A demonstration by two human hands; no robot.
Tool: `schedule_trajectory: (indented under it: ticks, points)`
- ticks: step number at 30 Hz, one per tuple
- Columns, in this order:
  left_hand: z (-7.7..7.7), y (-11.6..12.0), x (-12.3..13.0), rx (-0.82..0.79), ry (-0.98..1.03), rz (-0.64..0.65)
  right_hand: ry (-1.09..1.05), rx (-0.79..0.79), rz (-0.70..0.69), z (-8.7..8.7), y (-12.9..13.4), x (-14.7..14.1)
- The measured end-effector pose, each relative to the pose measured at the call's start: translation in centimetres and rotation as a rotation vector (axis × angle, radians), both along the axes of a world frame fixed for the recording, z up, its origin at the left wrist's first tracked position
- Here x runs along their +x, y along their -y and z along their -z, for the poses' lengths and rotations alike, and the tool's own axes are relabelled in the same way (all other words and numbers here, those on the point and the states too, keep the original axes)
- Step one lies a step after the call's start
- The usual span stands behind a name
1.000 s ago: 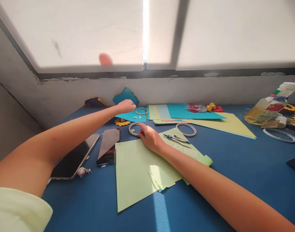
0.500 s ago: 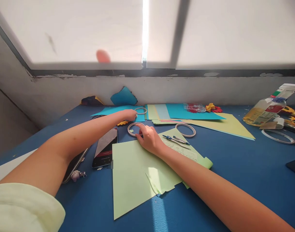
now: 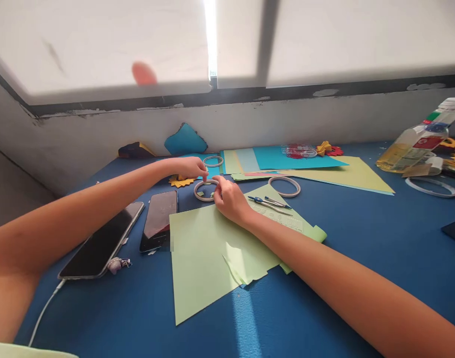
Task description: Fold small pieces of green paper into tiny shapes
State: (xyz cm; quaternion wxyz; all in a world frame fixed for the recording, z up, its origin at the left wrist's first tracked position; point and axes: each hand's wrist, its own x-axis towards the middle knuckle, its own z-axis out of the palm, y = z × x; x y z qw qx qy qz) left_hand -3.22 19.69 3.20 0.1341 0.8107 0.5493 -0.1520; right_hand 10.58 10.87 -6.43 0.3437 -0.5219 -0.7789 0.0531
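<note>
A roll of narrow tape [image 3: 198, 195] lies on the blue table just beyond a pale green sheet of paper [image 3: 197, 258]. My right hand [image 3: 231, 198] has its thumb and fingers closed on the roll's right side. Over the roll's far rim, my left hand [image 3: 190, 167] points down with its fingertips drawn together. Whatever is between those fingertips is too small to make out. Small green scraps show inside the ring. A pair of compasses [image 3: 266, 203] and a clear stencil [image 3: 287, 221] rest on the green paper, to the right of my right hand.
Two phones [image 3: 100, 243] [image 3: 160, 219] lie at left, one with a white cable. More tape rolls [image 3: 213, 161] [image 3: 299, 189] lie behind and to the right. Coloured sheets [image 3: 302, 158], a yellow paper cutout [image 3: 180, 182] and a tilted bottle [image 3: 409, 149] are farther back.
My left hand has come back from beside the farther tape roll to the nearer one, its fingers now pointing down. My right hand stays at the nearer roll. The view has shifted slightly.
</note>
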Motion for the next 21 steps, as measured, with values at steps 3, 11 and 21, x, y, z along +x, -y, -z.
schedule_trajectory:
  ticks: [3,11,21]
  points:
    - [-0.4,-1.0,0.4,0.123,-0.008,-0.029,-0.003,-0.006,-0.003,0.0,0.0,0.0]
    - [3.0,-4.8,2.0,0.209,-0.043,-0.17,-0.024,-0.018,-0.037,0.0,0.0,-0.2]
    - [3.0,-4.9,3.4,-0.014,0.066,-0.239,-0.303,-0.073,-0.032,0.1,-0.4,0.2]
